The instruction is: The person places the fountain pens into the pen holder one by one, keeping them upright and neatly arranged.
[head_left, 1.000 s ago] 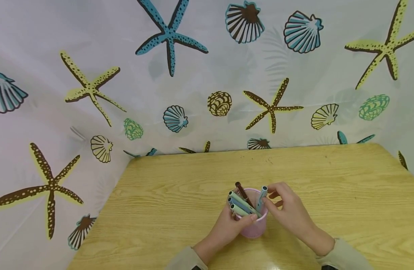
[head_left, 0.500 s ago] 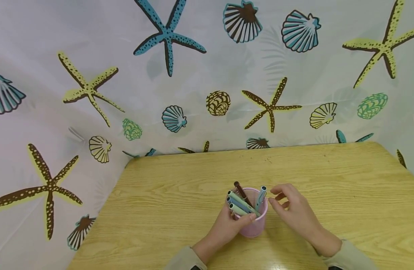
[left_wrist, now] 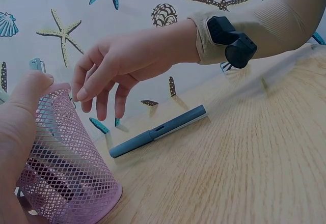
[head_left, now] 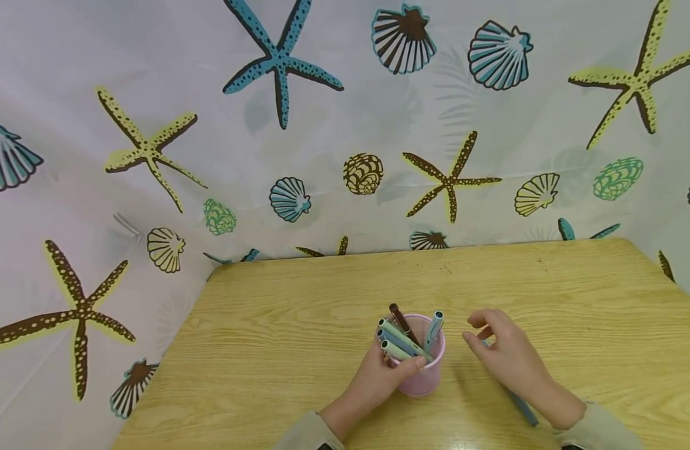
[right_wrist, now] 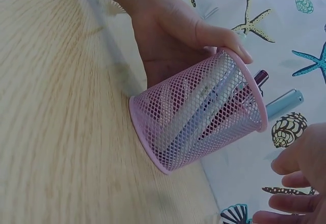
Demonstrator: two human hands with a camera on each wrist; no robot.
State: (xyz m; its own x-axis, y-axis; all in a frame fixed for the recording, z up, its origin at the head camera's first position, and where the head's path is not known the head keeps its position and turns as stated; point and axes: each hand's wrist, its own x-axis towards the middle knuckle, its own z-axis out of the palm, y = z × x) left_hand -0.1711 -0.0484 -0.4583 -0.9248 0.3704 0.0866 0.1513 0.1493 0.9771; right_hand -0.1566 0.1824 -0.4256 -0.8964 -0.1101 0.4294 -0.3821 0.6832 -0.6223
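My left hand (head_left: 379, 375) grips a pink mesh pen cup (head_left: 424, 380), which stands on the table, thumb over its rim. Two light green pens (head_left: 392, 350) and a blue one lean to the left in the cup. A dark maroon pen (head_left: 398, 315) and a light blue pen (head_left: 434, 328) stick up from it too. To the right of the cup, my right hand (head_left: 508, 356) hovers above the table with loosely bent fingers and holds nothing. Below it lies a dark blue pen (left_wrist: 158, 132), seen whole in the left wrist view and partly hidden by the hand in the head view.
The wooden table (head_left: 277, 325) reaches back to a white cloth (head_left: 334, 125) printed with starfish and shells, which also hangs at both sides. A dark wrist camera (left_wrist: 232, 40) is strapped over the right sleeve (left_wrist: 265, 28).
My right hand has let go of the light blue pen in the cup and drawn away to the right. The dark blue pen on the table now shows. My left hand stays on the cup.
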